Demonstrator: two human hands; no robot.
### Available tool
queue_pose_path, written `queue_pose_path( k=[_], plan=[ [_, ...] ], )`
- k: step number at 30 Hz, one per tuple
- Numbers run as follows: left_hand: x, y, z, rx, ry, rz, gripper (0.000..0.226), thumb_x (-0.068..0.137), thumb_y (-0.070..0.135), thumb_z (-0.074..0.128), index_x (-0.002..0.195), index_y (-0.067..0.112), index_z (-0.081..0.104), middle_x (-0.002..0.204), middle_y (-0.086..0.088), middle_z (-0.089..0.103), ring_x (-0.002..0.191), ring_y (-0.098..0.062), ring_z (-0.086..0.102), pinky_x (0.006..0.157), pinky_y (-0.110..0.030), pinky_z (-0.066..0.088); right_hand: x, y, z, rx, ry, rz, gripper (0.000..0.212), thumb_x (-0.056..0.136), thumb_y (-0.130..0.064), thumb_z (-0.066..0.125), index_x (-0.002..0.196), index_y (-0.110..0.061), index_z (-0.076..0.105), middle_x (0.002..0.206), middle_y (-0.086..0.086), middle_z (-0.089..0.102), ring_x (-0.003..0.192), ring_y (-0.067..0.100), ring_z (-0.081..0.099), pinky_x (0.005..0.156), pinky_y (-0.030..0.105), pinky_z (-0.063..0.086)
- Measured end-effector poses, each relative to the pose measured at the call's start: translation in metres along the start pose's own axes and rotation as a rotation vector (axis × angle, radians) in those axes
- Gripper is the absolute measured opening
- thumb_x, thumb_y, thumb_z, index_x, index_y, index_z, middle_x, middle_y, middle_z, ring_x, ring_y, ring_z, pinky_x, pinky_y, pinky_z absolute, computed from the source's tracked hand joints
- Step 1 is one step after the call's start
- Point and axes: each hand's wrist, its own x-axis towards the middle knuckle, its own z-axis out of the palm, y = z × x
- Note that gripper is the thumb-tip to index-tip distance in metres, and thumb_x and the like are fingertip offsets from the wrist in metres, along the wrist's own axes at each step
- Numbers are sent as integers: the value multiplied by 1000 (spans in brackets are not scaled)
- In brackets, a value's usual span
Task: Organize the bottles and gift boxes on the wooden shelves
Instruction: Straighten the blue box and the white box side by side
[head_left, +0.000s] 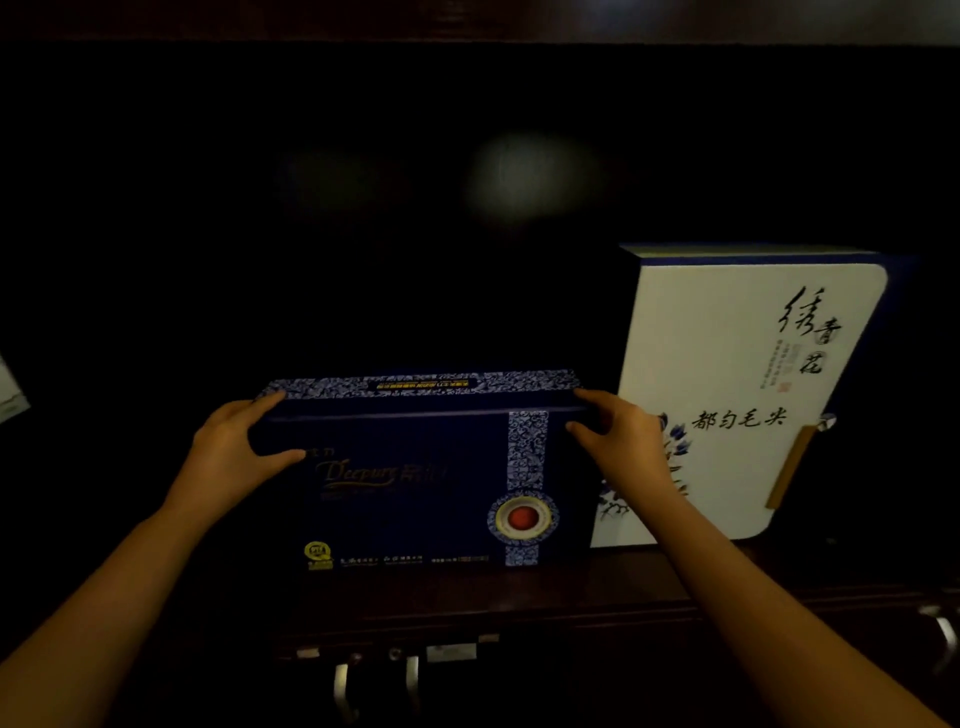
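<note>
A dark blue gift box (415, 483) with gold lettering, a patterned blue-white band and a red round emblem stands upright on the dark wooden shelf (519, 587). My left hand (234, 447) grips its upper left corner, thumb on the front face. My right hand (618, 436) holds its upper right corner. To the right stands a white gift box (737, 374) with black calligraphy, blue flowers and a blue spine, leaning slightly; my right forearm crosses its lower left part.
The shelf back is very dark with a faint light reflection (519, 176). Below the shelf edge are cabinet doors with metal handles (343, 686), and another handle (945, 634) at the right. A pale object (10, 395) shows at the left edge.
</note>
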Motion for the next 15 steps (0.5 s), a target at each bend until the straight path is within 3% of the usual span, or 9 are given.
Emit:
queue_pose_path(
  k=[3,6,8,10,12,15],
  plan=[
    [0,-5,-3,-24,-48,14,79,66,15,80,136,16,42,131,-22,50,117,-37,50,100,-50,44,-5,-1,-11,69,-38,1,50,80,-14,68,127,-13,51,119,12,64,105,20,61,86,22,44],
    [6,1,-7,-46,-65,-44,82,67,23,80,137,16,39,139,-19,45,124,-36,46,103,-49,41,-10,1,-45,112,44,-63,36,81,-13,67,116,-11,60,99,10,70,85,13,64,82,25,54],
    [10,12,-8,-27,-15,-49,86,66,29,80,139,14,36,145,-19,38,132,-35,36,109,-50,33,-10,8,-78,84,157,-130,25,81,-16,66,106,-14,65,85,6,69,74,12,66,66,13,54],
    [15,31,-10,-43,39,-15,87,67,32,78,140,16,34,148,-17,35,135,-34,33,109,-49,31,-4,19,-115,21,315,-156,27,82,-19,63,108,-17,62,88,2,66,75,10,63,61,4,48],
    [20,59,-11,-119,54,6,86,67,38,76,140,22,33,148,-12,35,134,-31,35,107,-47,33,10,36,-151,-36,507,-108,38,81,-21,63,117,-19,53,104,6,59,89,16,59,72,10,50],
    [32,115,-8,-330,38,-9,83,67,42,74,138,29,33,147,-5,39,132,-22,40,101,-37,36,38,67,-197,-38,611,58,75,74,-23,73,136,-24,31,139,14,36,124,28,42,103,40,41]
  ],
)
